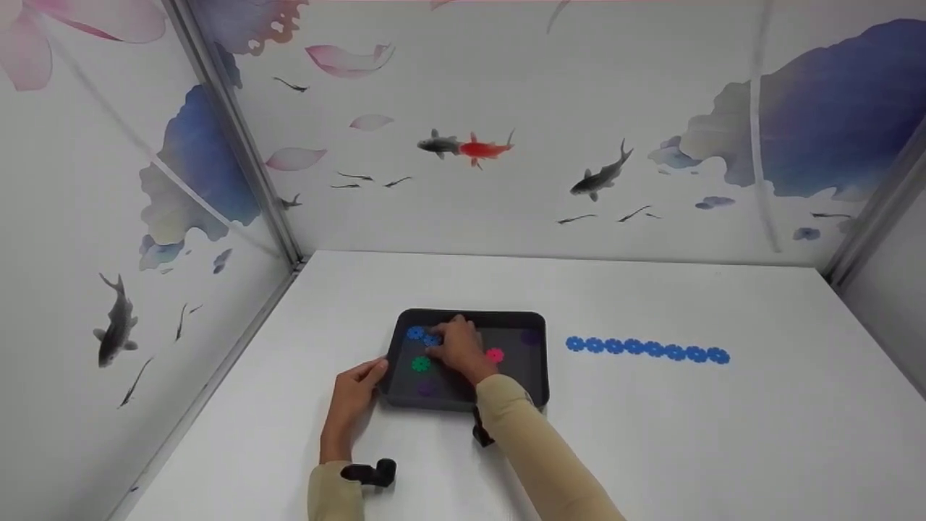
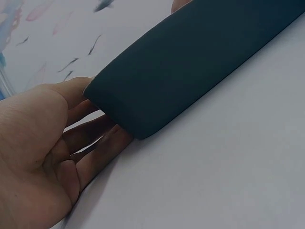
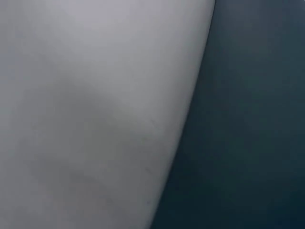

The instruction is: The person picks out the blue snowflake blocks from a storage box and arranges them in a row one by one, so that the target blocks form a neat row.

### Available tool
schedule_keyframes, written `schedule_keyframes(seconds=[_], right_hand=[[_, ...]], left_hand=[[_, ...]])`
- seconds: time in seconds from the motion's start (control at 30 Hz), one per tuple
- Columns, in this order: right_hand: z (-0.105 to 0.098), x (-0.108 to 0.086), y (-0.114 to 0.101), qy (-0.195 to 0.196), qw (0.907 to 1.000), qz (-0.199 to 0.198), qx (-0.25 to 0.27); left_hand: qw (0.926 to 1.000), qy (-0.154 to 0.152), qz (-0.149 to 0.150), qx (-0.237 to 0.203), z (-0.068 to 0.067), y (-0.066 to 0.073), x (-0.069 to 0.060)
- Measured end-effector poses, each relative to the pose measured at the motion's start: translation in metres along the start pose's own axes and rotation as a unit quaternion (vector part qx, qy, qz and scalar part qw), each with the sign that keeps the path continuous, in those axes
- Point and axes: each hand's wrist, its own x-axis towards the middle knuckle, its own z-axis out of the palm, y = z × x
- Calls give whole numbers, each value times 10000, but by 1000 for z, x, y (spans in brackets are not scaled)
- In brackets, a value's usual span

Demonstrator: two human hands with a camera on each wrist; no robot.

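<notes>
A dark grey tray (image 1: 517,376) stands on the table with its left edge at my left hand (image 1: 354,396). In the left wrist view, the left hand (image 2: 43,138) grips the tray's corner (image 2: 138,119), thumb at the rim and fingers curled below. My right hand (image 1: 461,346) is inside the tray, thumb and index finger on either side of a blue flower-shaped disc (image 1: 430,339). Whether they pinch it cannot be made out. Beside it lies another blue disc (image 1: 415,333). The right wrist view shows no hand, only the tray's dark side (image 3: 243,124) and a pale surface.
The tray also holds a green disc (image 1: 421,364), a pink disc (image 1: 495,355) and purple discs (image 1: 531,336), (image 1: 427,389). Right of the tray, several blue discs form a joined row (image 1: 634,346) on the white table (image 1: 651,434). Printed walls (image 1: 506,210) enclose the table.
</notes>
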Motion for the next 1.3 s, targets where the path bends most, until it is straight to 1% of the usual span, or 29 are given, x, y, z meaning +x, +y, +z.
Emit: schedule_keyframes(seconds=[0.13,0.23,0.4,0.6,0.83,1.17,1.3], right_hand=[[1,0,1,68,10000,-6,-58],[1,1,1,115,9999,-15,-59],[-1,2,0,151,9999,-61,24],[-1,3,1,131,9999,80,77],[0,2,2,72,9998,139,-94],[-3,4,-1,46,9993,222,-291],[-3,4,-1,50,9987,130,-491]], left_hand=[[9998,33,72,194,0,0,0],[9996,37,120,262,-1,-1,0],[9996,51,133,255,-2,-1,1],[9989,63,128,437,-1,1,0],[9999,-64,106,4,-1,-2,1],[9998,0,125,152,0,-1,0],[9997,-76,110,-180,0,-1,0]])
